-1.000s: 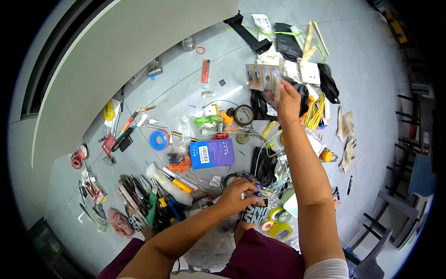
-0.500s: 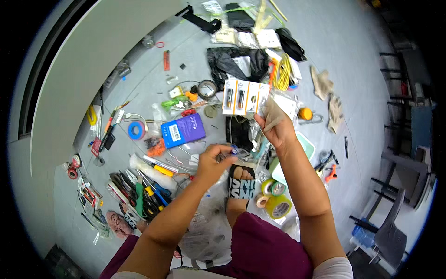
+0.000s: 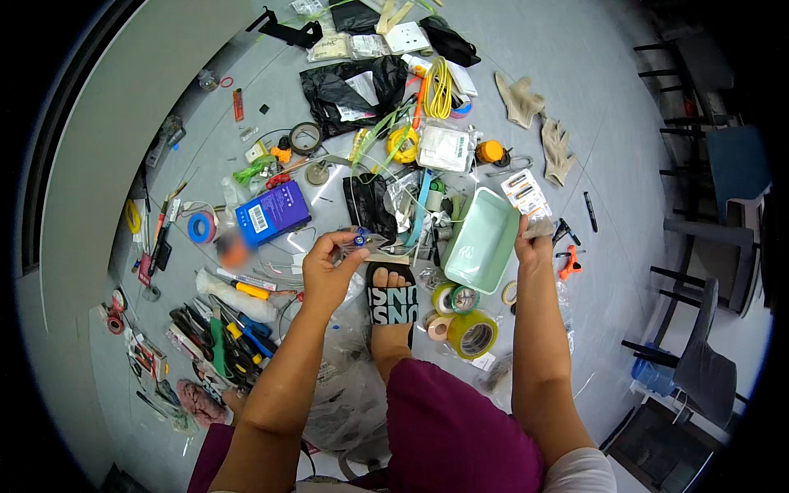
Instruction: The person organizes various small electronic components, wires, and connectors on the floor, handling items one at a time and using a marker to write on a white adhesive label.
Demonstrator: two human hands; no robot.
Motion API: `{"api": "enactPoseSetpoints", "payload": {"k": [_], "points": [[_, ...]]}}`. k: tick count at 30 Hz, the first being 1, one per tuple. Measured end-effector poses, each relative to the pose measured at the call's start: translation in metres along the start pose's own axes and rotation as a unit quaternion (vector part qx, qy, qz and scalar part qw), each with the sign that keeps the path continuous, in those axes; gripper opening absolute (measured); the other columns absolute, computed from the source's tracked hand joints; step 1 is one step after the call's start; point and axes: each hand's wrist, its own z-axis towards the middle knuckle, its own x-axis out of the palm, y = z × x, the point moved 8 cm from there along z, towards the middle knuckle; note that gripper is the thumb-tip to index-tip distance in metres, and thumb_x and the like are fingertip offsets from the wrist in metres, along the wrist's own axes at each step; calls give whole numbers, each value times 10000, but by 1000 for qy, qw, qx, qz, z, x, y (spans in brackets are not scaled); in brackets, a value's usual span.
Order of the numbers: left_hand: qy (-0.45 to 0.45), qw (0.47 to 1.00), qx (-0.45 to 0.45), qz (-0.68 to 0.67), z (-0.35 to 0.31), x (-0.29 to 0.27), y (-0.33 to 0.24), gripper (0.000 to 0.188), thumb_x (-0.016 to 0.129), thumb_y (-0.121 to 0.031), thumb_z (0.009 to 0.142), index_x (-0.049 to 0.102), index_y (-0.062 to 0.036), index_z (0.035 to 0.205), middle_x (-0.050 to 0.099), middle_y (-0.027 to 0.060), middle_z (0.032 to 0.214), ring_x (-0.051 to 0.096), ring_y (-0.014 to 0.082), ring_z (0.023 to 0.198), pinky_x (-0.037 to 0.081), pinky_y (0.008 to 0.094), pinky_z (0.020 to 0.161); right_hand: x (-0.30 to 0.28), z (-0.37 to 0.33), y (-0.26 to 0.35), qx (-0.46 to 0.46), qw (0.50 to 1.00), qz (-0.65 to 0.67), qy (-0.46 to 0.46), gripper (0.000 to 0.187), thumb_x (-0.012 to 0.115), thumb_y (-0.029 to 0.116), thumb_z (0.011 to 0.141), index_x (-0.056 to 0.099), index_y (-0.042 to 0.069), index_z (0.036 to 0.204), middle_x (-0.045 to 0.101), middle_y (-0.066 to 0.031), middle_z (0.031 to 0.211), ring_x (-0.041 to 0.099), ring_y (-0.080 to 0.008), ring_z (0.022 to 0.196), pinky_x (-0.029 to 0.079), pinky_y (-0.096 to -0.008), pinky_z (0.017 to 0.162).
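Note:
My left hand (image 3: pixel 327 269) pinches a small clear plastic bag with a blue item (image 3: pixel 360 240) in it, above the sandalled foot (image 3: pixel 393 304). Off to the right, my right hand (image 3: pixel 534 244) grips a white and orange printed packet (image 3: pixel 524 194) by its lower end, where a brownish flap shows. Pictures of dark, battery-like cylinders are on the packet, and its contents cannot be made out. The right hand is beside the right rim of a pale green tray (image 3: pixel 483 246). Left of the left hand lies a blue and purple box (image 3: pixel 274 214).
Several tape rolls (image 3: pixel 472 335) lie below the tray. Screwdrivers and pliers (image 3: pixel 234 337) are heaped at lower left. A black plastic bag (image 3: pixel 353 94), yellow cable (image 3: pixel 440 86) and work gloves (image 3: pixel 557 152) lie farther off. Chairs (image 3: pixel 699 353) stand at the right; a pale panel (image 3: pixel 123 156) borders the left.
My right hand has carried the packet rightward and nearer, past the tray, uncovering the tray and a white packet behind it. The left hand keeps its pinch. The whole view has shifted.

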Motion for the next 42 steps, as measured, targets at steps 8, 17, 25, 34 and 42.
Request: {"api": "enactPoseSetpoints", "payload": {"k": [8,17,25,34,42], "points": [[9,999,31,35,0,1,0,243,705,-19,743,588,-6,956,593,75,1002,566,119,884,448,245,793,-19,-18,20,-120,969,-46,-213,189,401,117,914,492,-48,935,478,-44,745,476,-126,553,451,-228,461],[5,990,66,122,8,0,-9,245,709,-50,705,631,-50,937,610,98,972,583,207,897,456,296,791,154,-216,-152,-72,718,-542,432,312,675,111,774,592,57,1070,583,-29,849,554,-136,704,460,-238,615],[18,991,80,102,11,-14,-18,272,679,9,748,609,-21,1009,601,75,1032,573,140,927,444,257,823,168,-230,-169,-207,546,-653,482,126,677,63,740,654,17,855,610,-131,789,603,-270,699,473,-323,617],[-34,978,161,126,8,-25,-53,89,628,6,780,653,4,866,630,91,916,595,179,852,471,267,745,181,-255,-152,-268,554,-600,510,94,651,-9,743,647,26,830,611,-95,793,599,-221,709,474,-296,617],[-43,967,204,144,1,-20,-64,82,625,2,776,645,4,856,627,105,899,594,205,852,469,279,741,199,-270,-158,-281,511,-578,571,86,650,26,738,627,22,821,584,-113,776,586,-266,698,470,-313,603]]}}
